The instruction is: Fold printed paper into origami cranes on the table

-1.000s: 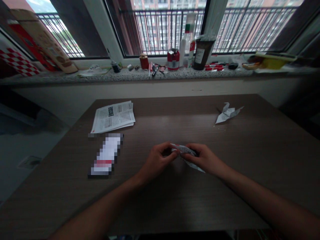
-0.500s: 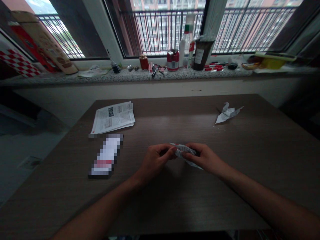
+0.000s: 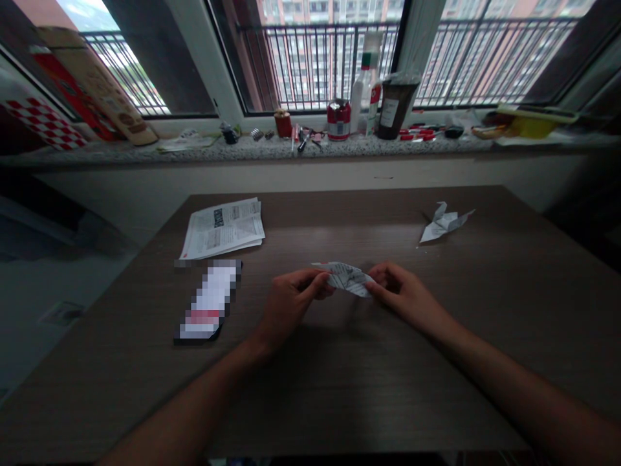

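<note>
My left hand (image 3: 294,299) pinches the folded paper (image 3: 348,278) at its left end; my right hand (image 3: 402,291) pinches its right end. Paper lies between grips, nearer than the paper bird (image 3: 444,224).

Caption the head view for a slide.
Left hand pinches folded printed paper, right hand at its other end, above a table with a paper bird.

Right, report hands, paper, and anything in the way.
Left hand pinching folded paper. Right hand at its other end. Phone left, paper bird far right, both apart from the hands.
</note>
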The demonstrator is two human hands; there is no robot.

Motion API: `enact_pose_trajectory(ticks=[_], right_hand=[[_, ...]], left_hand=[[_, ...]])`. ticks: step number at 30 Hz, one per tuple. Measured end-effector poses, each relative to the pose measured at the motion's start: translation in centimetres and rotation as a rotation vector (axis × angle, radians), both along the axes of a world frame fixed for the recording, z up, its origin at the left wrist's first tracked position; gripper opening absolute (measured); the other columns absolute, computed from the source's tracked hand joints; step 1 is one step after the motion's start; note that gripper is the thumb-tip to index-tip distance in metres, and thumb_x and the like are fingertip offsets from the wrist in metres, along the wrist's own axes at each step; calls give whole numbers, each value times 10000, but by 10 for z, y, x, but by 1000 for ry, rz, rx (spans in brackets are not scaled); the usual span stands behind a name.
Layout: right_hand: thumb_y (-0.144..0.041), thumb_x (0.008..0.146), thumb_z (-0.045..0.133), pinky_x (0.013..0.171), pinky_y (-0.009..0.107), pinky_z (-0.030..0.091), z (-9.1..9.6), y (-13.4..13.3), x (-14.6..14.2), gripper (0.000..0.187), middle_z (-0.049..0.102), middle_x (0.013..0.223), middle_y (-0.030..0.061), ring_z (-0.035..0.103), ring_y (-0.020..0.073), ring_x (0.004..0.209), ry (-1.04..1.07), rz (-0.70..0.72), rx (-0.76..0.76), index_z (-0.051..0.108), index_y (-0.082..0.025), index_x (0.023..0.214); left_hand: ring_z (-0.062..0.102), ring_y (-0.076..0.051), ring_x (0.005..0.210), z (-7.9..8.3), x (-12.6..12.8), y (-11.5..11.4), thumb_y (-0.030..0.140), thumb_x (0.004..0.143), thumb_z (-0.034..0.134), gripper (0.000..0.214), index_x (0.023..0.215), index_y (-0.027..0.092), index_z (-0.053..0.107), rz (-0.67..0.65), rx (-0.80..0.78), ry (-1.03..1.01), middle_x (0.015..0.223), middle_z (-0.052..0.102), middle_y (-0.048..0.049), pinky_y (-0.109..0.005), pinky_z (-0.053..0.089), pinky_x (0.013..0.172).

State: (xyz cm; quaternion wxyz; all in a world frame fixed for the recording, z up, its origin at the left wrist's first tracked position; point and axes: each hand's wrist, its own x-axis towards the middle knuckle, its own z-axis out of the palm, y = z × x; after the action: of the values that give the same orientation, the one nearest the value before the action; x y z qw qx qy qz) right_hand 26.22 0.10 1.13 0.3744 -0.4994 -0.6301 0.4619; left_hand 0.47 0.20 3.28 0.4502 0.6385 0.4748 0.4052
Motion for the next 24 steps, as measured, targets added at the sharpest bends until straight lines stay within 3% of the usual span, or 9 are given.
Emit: enact_pose_trajectory(ticks=[4, 8, 10, 13, 16, 20, 24], right_hand=[[-558, 923, 673, 605, 313, 488, 2, 1, 0, 345, 678, 782, 30, 609, 171, 659, 7, 11, -54, 662, -214, 958], [-562, 916, 679, 628, 317, 503, 8, 0, 0, 344, 674, 772, 30, 616, 175, 678, 88, -4, -111, 661, -219, 942], [-555, 914, 684, 644, 320, 509, 10, 0, 0, 337, 678, 782, 31, 621, 176, 692, 131, 8, -139, 662, -219, 930], [-535, 914, 694, 678, 326, 518, 9, -1, -1, 312, 686, 791, 30, 624, 175, 702, 191, 61, -156, 667, -224, 905], [-522, 912, 704, 692, 328, 523, 7, -2, -2, 293, 694, 803, 27, 632, 175, 705, 226, 102, -178, 677, -231, 922], [-546, 911, 702, 705, 334, 531, 5, -2, -1, 319, 706, 827, 37, 644, 185, 731, 190, 101, -186, 682, -228, 925], [-511, 919, 715, 710, 320, 519, 3, -1, 0, 297, 698, 810, 25, 641, 173, 728, 232, 116, -162, 685, -216, 934]], left_hand=[[767, -213, 777, 0, 1, -3, 460, 1012, 642, 328, 1082, 172, 783, -5, -8, 2, 865, 804, -73, -316, 621, 727], [728, -194, 660, -4, 0, 0, 543, 1077, 465, 496, 1221, 135, 709, 15, -23, -70, 757, 769, -77, -293, 579, 636], [731, -200, 748, -7, -1, 3, 530, 1091, 421, 496, 1243, 146, 695, 20, -4, -80, 865, 778, -90, -306, 582, 702], [700, -238, 1085, -12, -1, 9, 464, 1079, 471, 401, 1319, 211, 669, -62, 31, -51, 1237, 736, -96, -368, 549, 956], [624, -259, 1253, -16, 1, 10, 415, 1076, 464, 386, 1384, 261, 638, -209, -21, -67, 1409, 652, -69, -423, 468, 1093], [604, -278, 1275, -22, 5, 5, 435, 1024, 572, 334, 1267, 246, 702, -318, -103, -137, 1372, 664, -83, -427, 438, 1121], [625, -281, 1208, -26, 8, 3, 475, 978, 658, 395, 1297, 244, 653, -283, -131, -211, 1276, 680, -97, -405, 495, 1032]])
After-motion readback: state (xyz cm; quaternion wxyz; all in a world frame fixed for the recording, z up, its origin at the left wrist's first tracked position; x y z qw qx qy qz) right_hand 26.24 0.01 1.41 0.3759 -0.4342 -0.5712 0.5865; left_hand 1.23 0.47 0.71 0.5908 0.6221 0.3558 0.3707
